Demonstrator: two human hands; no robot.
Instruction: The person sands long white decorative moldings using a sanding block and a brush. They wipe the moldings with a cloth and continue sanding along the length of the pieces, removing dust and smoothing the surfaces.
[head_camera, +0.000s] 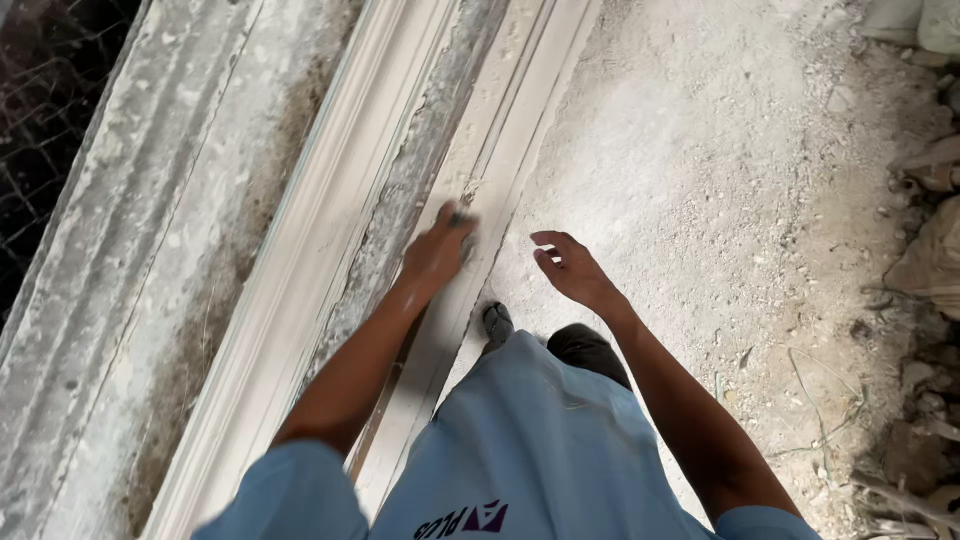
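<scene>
My left hand (438, 250) is pressed down on a long white plaster moulding (330, 230) that runs diagonally from the top middle to the bottom left. Its fingers are blurred and closed around a small dark object (460, 218) at the moulding's right strip; I cannot tell what the object is. My right hand (570, 268) hovers just to the right over the dusty ground, fingers loosely curled and apart, holding nothing. My light blue shirt fills the bottom of the view, and one dark shoe (497, 322) shows beside the moulding.
A second, rougher grey moulded slab (130, 250) lies parallel on the left, with wire mesh (40, 90) beyond it. The ground (700, 170) on the right is white with plaster dust. Rubble, stones and twigs (920, 250) line the right edge.
</scene>
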